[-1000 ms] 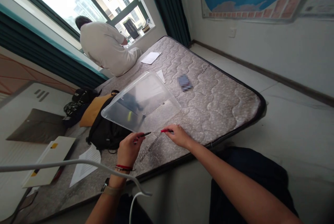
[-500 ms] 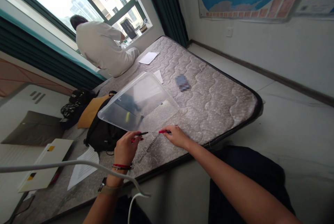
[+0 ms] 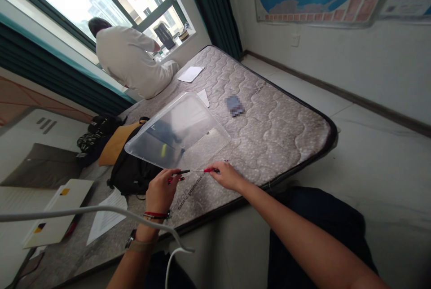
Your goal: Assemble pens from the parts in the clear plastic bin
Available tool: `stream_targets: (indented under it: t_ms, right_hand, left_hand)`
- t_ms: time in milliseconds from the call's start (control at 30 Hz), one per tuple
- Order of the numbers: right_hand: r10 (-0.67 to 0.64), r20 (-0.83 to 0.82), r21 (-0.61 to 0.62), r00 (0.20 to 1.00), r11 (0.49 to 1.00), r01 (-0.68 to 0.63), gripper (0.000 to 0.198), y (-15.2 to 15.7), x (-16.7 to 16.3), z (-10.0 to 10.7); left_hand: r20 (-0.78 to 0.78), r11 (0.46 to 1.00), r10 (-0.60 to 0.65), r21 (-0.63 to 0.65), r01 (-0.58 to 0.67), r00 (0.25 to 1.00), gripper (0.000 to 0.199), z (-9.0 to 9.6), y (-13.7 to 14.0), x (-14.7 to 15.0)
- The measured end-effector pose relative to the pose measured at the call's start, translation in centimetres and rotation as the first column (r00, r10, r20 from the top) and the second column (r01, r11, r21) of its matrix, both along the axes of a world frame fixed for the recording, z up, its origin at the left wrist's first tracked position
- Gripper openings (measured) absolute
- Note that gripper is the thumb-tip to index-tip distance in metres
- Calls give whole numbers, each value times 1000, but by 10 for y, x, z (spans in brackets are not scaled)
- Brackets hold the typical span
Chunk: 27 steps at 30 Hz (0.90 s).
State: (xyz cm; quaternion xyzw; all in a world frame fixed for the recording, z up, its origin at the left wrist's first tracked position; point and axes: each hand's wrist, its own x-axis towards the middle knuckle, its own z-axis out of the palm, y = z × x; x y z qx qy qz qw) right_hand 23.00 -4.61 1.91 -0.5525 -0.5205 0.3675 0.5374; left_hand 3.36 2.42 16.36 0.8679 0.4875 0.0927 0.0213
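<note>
My left hand [image 3: 164, 188] is closed in a pinch on a slim black rod [image 3: 183, 172], and a small red-and-black piece [image 3: 176, 180] shows under its fingers. My right hand [image 3: 227, 176] is closed round a red-and-black handle [image 3: 210, 170]. A thin pale shaft [image 3: 196, 171] spans the gap between the rod and the handle, roughly in line with both. I cannot tell what kind of tool it is. Both hands are above the near edge of the mattress [image 3: 276, 123], just in front of a clear plastic lid or bin [image 3: 178, 132].
A black backpack [image 3: 133, 172] lies left of the clear plastic piece. Papers [image 3: 109, 215] and a cream folder [image 3: 60, 212] are further left. A grey cable [image 3: 134, 215] crosses in front of my left forearm. A person in a pale shirt [image 3: 129, 58] sits by the window.
The whole view has shifted very slightly. Both hands keep the same hold, with the thin shaft still between them.
</note>
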Motion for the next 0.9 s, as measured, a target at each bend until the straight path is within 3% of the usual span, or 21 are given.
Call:
stream_targets:
  t_ms: [467, 633, 767, 900]
  right_hand:
    - [30, 2, 99, 1000, 995, -30, 27, -3, 1, 5]
    - [65, -16, 144, 998, 988, -62, 26, -4, 4, 7]
    - [105, -141, 127, 984, 988, -87, 18, -4, 2, 9]
    - [114, -416, 88, 902, 993, -84, 12, -3, -1, 12]
  left_hand:
    - [-99, 996, -69, -56, 64, 993, 21, -14, -20, 24]
    - [-27, 989, -104, -109, 100, 994, 25, -16, -13, 25]
    - [74, 974, -126, -179, 137, 989, 30, -11, -2, 19]
    - [55, 948, -195, -246, 203, 979, 28, 0, 3, 18]
